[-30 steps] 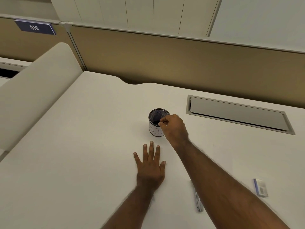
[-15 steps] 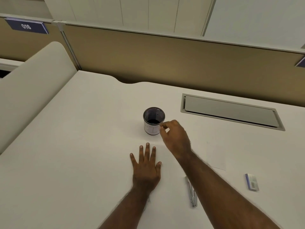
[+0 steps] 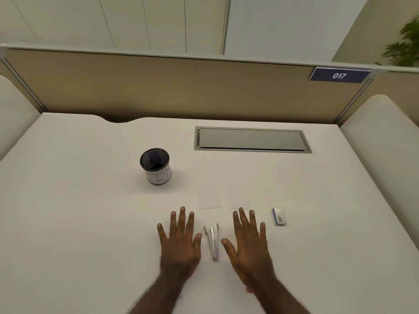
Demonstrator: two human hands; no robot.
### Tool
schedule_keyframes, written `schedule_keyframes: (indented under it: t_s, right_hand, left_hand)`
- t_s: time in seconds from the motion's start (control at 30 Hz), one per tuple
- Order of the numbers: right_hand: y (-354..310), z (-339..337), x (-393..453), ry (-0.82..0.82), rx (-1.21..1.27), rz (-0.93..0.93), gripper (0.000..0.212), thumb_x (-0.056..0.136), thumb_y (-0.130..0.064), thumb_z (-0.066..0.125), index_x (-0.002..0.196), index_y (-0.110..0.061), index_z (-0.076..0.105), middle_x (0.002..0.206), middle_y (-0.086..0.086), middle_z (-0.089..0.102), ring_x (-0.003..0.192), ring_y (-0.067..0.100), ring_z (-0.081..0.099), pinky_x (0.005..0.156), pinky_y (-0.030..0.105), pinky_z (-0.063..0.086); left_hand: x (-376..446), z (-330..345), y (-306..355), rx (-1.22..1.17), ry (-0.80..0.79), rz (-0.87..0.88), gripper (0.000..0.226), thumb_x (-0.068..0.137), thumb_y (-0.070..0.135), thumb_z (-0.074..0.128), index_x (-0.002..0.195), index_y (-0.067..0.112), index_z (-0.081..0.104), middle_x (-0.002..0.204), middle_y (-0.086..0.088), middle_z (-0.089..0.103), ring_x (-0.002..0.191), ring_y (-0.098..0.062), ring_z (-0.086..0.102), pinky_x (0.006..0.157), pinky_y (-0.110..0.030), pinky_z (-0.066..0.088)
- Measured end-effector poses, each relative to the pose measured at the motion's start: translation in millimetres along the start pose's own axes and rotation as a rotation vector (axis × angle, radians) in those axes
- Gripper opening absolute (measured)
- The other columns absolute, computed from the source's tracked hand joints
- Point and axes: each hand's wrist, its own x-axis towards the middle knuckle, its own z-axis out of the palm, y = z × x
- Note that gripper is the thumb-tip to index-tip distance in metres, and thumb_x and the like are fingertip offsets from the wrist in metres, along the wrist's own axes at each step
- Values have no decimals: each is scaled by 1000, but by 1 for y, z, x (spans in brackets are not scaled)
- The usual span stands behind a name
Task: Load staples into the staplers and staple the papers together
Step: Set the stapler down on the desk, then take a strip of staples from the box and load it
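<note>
A small metal stapler [image 3: 212, 241] lies on the white desk [image 3: 79, 223], pointing away from me, between my two hands. My left hand [image 3: 180, 242] rests flat to its left, fingers spread, holding nothing. My right hand [image 3: 248, 243] lies flat to its right, also empty. Two small white paper slips lie just beyond the fingertips, one [image 3: 209, 202] in the middle and one [image 3: 239, 203] touched by my right fingertips. A small staple box [image 3: 279, 216] lies right of my right hand.
A dark-rimmed white cup [image 3: 156, 166] stands at the far left of the hands. A grey cable hatch [image 3: 251, 139] is set in the desk at the back. A tan partition [image 3: 181, 87] with the sign 017 closes off the rear.
My right hand has drawn back from the cup and now lies flat beside the stapler. The view has swung to the right, so the cup sits further left.
</note>
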Motion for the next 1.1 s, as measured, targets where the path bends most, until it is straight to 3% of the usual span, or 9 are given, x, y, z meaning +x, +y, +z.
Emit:
schedule_keyframes:
  t_s: [0.2,0.3,0.4,0.47,0.6,0.77,0.87,0.97,1.1]
  right_hand:
    - [61,-17,-31,-8,-75,151,77,89,-69,0,150,-26,-18,160,0,-24,147,20,-24,120,51,-7]
    - [83,-22,-32,1,-80,204,80,89,-68,0,152,-19,-5,162,6,-10,149,28,-10,120,54,4]
    - [100,-25,-30,-32,-113,237,88,83,-69,-14,153,-18,2,161,8,-1,149,31,-1,120,55,10]
    - [109,-26,-29,-22,-89,256,89,87,-67,-13,153,-15,17,160,12,14,148,33,12,118,57,18]
    - [123,-24,-19,-70,-130,263,90,84,-65,-18,154,-19,16,161,11,14,149,33,11,118,54,12]
    - [132,-19,2,-85,-125,241,60,99,-51,30,151,-24,28,158,9,29,145,32,28,116,51,25]
    - [133,-19,14,-25,-59,234,53,97,-45,44,143,-20,43,144,8,51,127,29,51,102,42,43]
    - [134,-21,23,-22,-69,257,44,97,-42,46,134,-19,50,130,5,59,112,24,58,89,36,49]
    - [134,-23,29,-6,-7,291,27,97,-29,44,120,-18,53,119,4,60,103,23,57,83,34,48]
  left_hand:
    - [-22,9,58,-21,-46,122,58,98,42,23,151,21,31,161,-7,20,148,-32,17,111,-64,17]
    - [-25,12,83,-12,-61,188,60,97,45,31,152,23,27,162,-6,17,149,-32,16,112,-64,16]
    - [-25,17,104,4,-75,266,62,95,43,38,152,21,29,162,-7,17,149,-33,16,112,-66,17]
    - [-25,20,116,6,-83,289,63,95,41,39,153,20,26,163,-6,15,150,-31,13,113,-65,17]
    - [-19,27,139,-2,-120,291,66,94,46,40,154,23,22,163,-5,13,151,-28,7,115,-63,9]
    - [-12,33,162,-1,-177,292,64,95,47,39,153,23,25,163,-6,14,150,-30,11,115,-59,9]
    - [-7,33,175,2,-189,310,59,94,43,39,148,20,38,158,-8,26,146,-32,24,113,-55,10]
    - [-1,31,181,-25,-200,324,60,96,40,35,152,19,27,161,-7,15,148,-31,13,115,-51,-2]
    - [9,27,185,29,-227,326,63,99,35,27,155,17,4,163,-5,-4,151,-28,-4,117,-51,-14]
